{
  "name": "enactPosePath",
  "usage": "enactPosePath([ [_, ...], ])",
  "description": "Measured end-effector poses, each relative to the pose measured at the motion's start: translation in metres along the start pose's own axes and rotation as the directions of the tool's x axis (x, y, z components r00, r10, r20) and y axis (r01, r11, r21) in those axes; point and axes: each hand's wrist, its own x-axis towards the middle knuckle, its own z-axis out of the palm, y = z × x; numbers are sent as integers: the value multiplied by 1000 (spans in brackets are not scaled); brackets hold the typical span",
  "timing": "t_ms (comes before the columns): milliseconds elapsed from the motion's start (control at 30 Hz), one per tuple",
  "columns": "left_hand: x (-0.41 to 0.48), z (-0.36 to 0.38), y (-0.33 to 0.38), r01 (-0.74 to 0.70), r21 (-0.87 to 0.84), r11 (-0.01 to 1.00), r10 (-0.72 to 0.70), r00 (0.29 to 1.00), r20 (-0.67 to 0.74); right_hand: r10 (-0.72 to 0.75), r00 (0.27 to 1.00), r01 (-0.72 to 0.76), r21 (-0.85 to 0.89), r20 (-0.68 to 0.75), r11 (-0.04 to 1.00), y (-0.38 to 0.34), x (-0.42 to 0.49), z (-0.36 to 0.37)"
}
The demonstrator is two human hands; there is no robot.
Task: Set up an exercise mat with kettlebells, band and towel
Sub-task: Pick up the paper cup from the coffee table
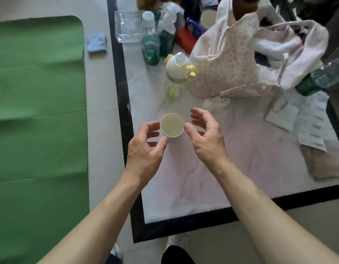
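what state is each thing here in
green mat: unrolled, lying flat
blue towel: folded, beside the mat
paper cup: upright, between the hands
water bottle: upright, capped
floral bag: open, slumped
left hand: open, beside the cup
right hand: open, beside the cup

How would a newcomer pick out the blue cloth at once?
Start at the green mat spread on the pale floor. Between its far right corner and the black-edged table lies the small folded towel. It is the only light blue cloth, and it sits on the ground, not the tabletop.
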Motion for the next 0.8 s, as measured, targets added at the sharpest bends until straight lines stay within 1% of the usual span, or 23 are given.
enactPosePath([
  [133,30,23,-26,79,45,996,-81,995,57,66,987,-48,-125,148,991,32,21,14],
  [233,39,33,-39,82,56,995,-86,994,75,87,980,-55,-176,180,983,49,29,27],
  [400,46,40,-45,56,46,997,-57,998,21,33,992,-17,-122,124,992,55,35,36],
  [533,44,30,-48,30,21,999,-31,999,31,1,988,12,-83,155,997,46,33,36],
  [667,39,2,-51,-12,12,1000,12,1000,15,-18,978,33,-71,208,997,27,23,50],
  [800,37,-46,-49,-66,14,998,66,998,2,-62,970,83,-81,233,993,-8,9,79],
])
